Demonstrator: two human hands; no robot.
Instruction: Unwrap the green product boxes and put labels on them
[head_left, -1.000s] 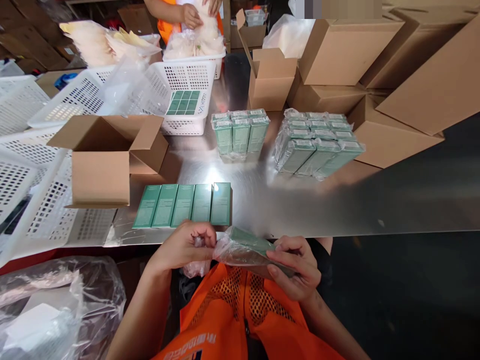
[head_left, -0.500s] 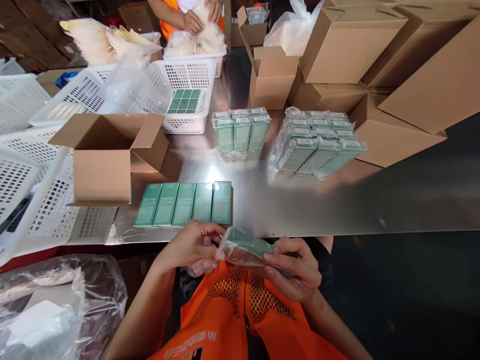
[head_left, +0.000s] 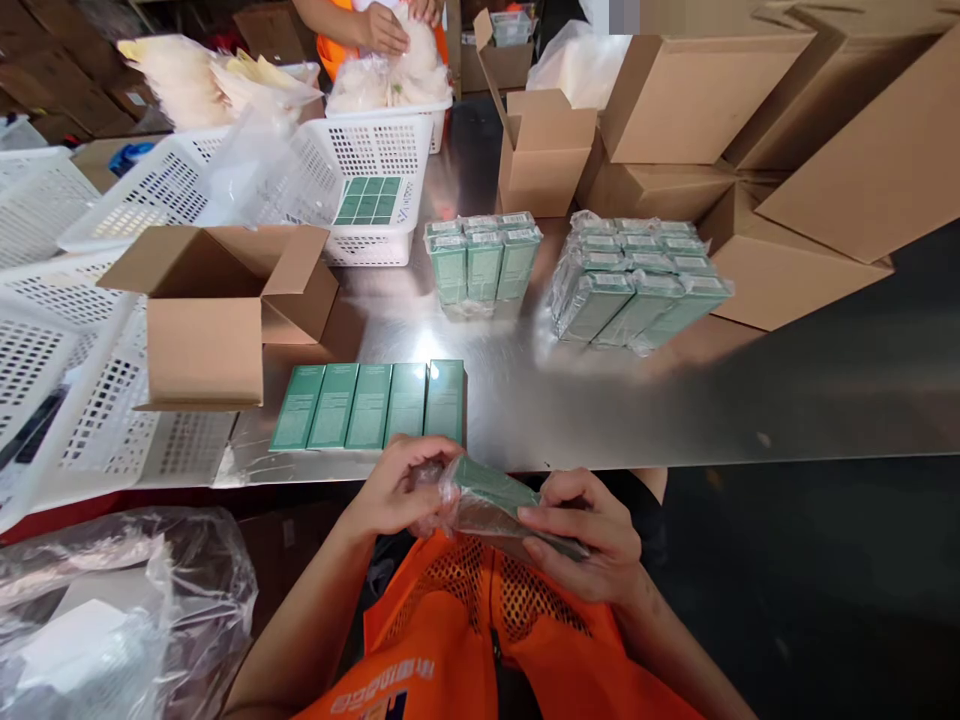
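Head view: looked down over a metal bench [head_left: 592, 420], 2 bare hands working at its near edge.
Left hand: the left hand [head_left: 397, 492] pinched crumpled clear film [head_left: 450, 495] at the left end of the held box.
Right hand: the right hand [head_left: 589, 535] gripped the other end, fingers over the top and thumb beneath.
Held green box: 1 green box [head_left: 499, 490], tilted, hung between both hands just off the bench edge, in front of the orange vest [head_left: 442, 640].
Green row: 5 green boxes [head_left: 369, 405] lay side by side on the bench, just beyond the left hand.
Wrapped bundles: 2 stood farther back, a smaller bundle [head_left: 484, 262] and, to its right, a larger bundle [head_left: 637, 285].
Open carton: the carton [head_left: 204, 350] sat left of the smaller bundle, flaps spread.
Step in hand: apparently handling the film around the box's left end.
Next move: seemed to call for a steady right grip and gentle left fingers on the loose film.
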